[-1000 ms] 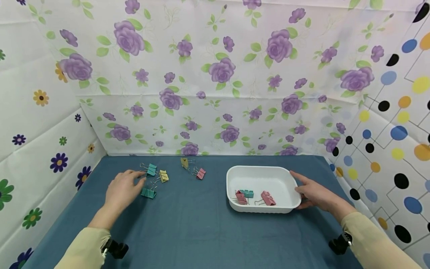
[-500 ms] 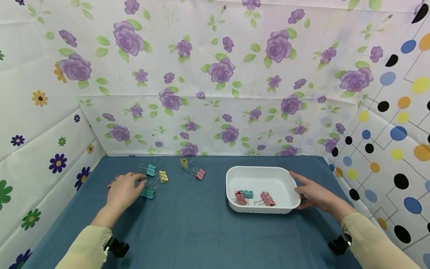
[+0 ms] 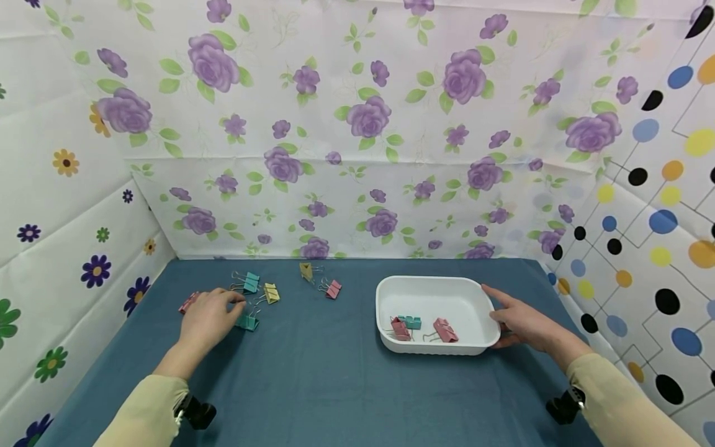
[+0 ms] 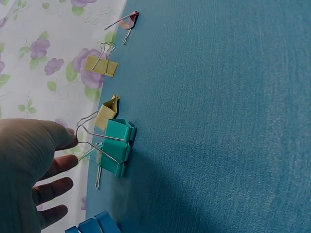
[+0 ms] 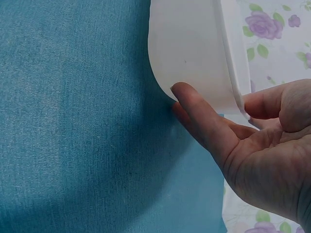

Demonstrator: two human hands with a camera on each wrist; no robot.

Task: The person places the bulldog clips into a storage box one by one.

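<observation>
My left hand [image 3: 208,316] hovers beside a teal binder clip [image 3: 247,321] at the left of the cloth. In the left wrist view its thumb tip meets the wire handles of a teal binder clip [image 4: 115,148]; the other fingers are spread apart from the thumb. Another teal clip [image 3: 251,282] and a yellow clip [image 3: 271,293] lie just beyond. A pink clip [image 3: 188,302] is partly hidden behind the hand. With my right hand [image 3: 527,323] I grip the right end of a white tray [image 3: 436,285]. Inside lie two pink clips [image 3: 445,329] and a teal one [image 3: 410,321].
Farther back on the blue cloth [image 3: 335,385] lie a yellow clip [image 3: 306,270] and a pink clip [image 3: 333,289]. A blue clip [image 4: 95,224] shows at the left wrist view's bottom edge. Patterned sheets [image 3: 335,205] enclose the back and both sides.
My left hand has shifted slightly down and to the right, uncovering the pink clip behind it. The right hand and the tray stay where they were.
</observation>
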